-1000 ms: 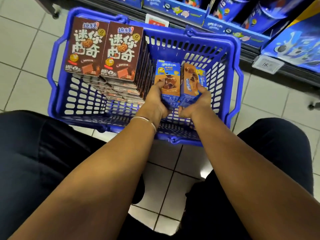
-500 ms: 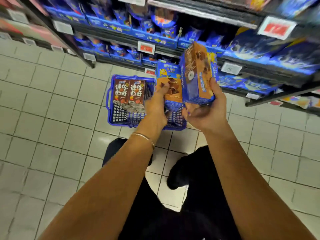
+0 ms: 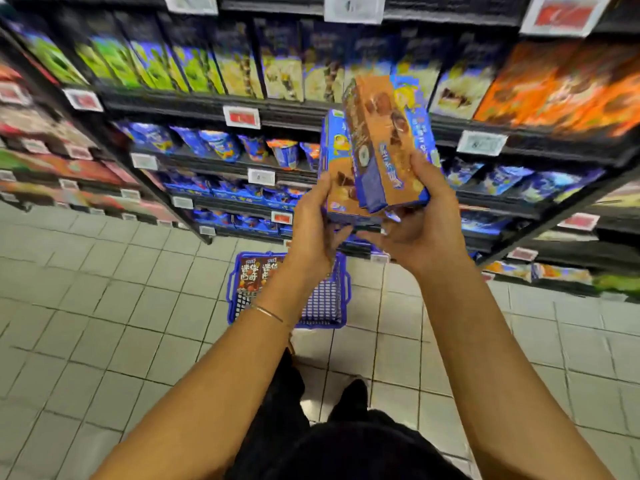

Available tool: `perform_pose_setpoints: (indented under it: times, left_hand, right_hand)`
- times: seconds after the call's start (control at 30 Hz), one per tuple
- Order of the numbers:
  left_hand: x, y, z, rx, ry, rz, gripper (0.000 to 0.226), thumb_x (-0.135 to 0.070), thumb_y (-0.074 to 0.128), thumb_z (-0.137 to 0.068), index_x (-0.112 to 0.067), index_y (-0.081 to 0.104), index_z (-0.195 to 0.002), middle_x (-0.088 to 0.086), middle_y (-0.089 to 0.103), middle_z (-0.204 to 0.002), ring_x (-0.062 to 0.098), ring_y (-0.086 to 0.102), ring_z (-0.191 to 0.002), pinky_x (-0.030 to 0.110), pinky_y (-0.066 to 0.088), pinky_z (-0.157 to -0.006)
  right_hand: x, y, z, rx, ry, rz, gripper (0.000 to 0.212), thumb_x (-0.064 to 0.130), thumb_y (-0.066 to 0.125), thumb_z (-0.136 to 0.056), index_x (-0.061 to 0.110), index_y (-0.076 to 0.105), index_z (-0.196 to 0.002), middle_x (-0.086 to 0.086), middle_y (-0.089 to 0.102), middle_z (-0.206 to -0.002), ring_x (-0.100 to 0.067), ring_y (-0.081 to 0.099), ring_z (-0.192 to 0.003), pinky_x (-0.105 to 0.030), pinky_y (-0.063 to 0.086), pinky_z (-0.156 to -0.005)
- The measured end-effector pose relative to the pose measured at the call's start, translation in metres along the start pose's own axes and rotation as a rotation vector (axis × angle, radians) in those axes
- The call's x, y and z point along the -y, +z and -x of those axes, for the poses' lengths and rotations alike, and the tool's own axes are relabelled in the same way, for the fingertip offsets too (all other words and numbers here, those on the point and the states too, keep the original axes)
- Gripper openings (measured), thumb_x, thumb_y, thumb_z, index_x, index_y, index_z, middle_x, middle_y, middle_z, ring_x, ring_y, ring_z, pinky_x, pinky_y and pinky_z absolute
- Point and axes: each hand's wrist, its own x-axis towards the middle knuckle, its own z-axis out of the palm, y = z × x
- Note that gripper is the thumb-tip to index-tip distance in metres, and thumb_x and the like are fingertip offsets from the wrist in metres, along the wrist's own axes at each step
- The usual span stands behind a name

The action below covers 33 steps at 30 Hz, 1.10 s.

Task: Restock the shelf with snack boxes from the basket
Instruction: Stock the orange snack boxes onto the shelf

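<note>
Grip, centre frame: left hand [image 3: 311, 233] holds rear box [image 3: 335, 168], right hand [image 3: 422, 223] front box [image 3: 384, 143]; best shelved singly, faces outward.

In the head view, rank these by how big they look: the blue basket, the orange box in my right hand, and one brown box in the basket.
1. orange box and blue basket: about alike; the box is nearer the camera, so no ranking.
2. brown box: clearly smallest.

Both hands [image 3: 374, 223] have lifted the two snack boxes [image 3: 381, 147] out of the basket [image 3: 325, 299], from frame centre up before the shelves [image 3: 277, 112].
</note>
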Motion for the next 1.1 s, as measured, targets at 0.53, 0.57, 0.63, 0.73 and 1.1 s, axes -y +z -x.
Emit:
perform_pose_setpoints:
  times: [0.53, 0.57, 0.63, 0.73, 1.1]
  left_hand:
    - [-0.138, 0.062, 0.033, 0.443, 0.282, 0.055, 0.084, -0.069, 0.048, -0.09, -0.015, 0.05, -0.154, 0.015, 0.06, -0.15, 0.035, 0.058, -0.138, 0.056, 0.044, -0.117]
    - [-0.144, 0.068, 0.035, 0.453, 0.287, 0.07, 0.09, -0.073, 0.043, -0.086, -0.016, 0.047, -0.156, 0.015, 0.06, -0.149, 0.034, 0.059, -0.137, 0.055, 0.045, -0.117]
    - [-0.156, 0.076, 0.036, 0.483, 0.31, 0.125, 0.092, -0.077, 0.035, -0.089, -0.016, 0.046, -0.157, 0.015, 0.061, -0.148, 0.031, 0.062, -0.134, 0.049, 0.051, -0.112]
    - [-0.169, 0.086, 0.038, 0.553, 0.291, 0.188, 0.108, -0.083, 0.038, -0.076, -0.015, 0.041, -0.16, 0.02, 0.054, -0.154, 0.036, 0.055, -0.141, 0.058, 0.04, -0.119]
    - [-0.219, 0.104, 0.028, 0.556, 0.328, 0.291, 0.077, -0.072, 0.047, -0.096, -0.017, 0.058, -0.149, 0.016, 0.067, -0.141, 0.038, 0.062, -0.132, 0.063, 0.042, -0.117]
  right_hand:
    - [0.107, 0.112, 0.05, 0.099, -0.323, 0.385, 0.02, 0.047, 0.074, -0.083, 0.03, 0.08, -0.092, 0.002, 0.079, -0.101, -0.02, 0.077, -0.09, -0.045, 0.057, -0.093]
    - [0.111, 0.12, 0.049, 0.093, -0.348, 0.39, 0.02, 0.046, 0.075, -0.083, 0.029, 0.08, -0.092, 0.0, 0.079, -0.102, -0.02, 0.077, -0.089, -0.041, 0.06, -0.087]
    - [0.119, 0.136, 0.047, 0.086, -0.42, 0.373, 0.022, 0.043, 0.077, -0.083, 0.024, 0.08, -0.094, -0.003, 0.079, -0.101, -0.018, 0.077, -0.086, -0.03, 0.059, -0.07]
    - [0.131, 0.155, 0.043, 0.076, -0.515, 0.348, 0.028, 0.04, 0.078, -0.08, 0.02, 0.079, -0.099, -0.005, 0.079, -0.101, -0.019, 0.077, -0.087, -0.026, 0.057, -0.063]
    - [0.162, 0.191, 0.033, 0.04, -0.838, 0.376, 0.03, 0.041, 0.076, -0.082, 0.017, 0.077, -0.1, -0.008, 0.079, -0.101, -0.021, 0.074, -0.089, -0.031, 0.056, -0.075]
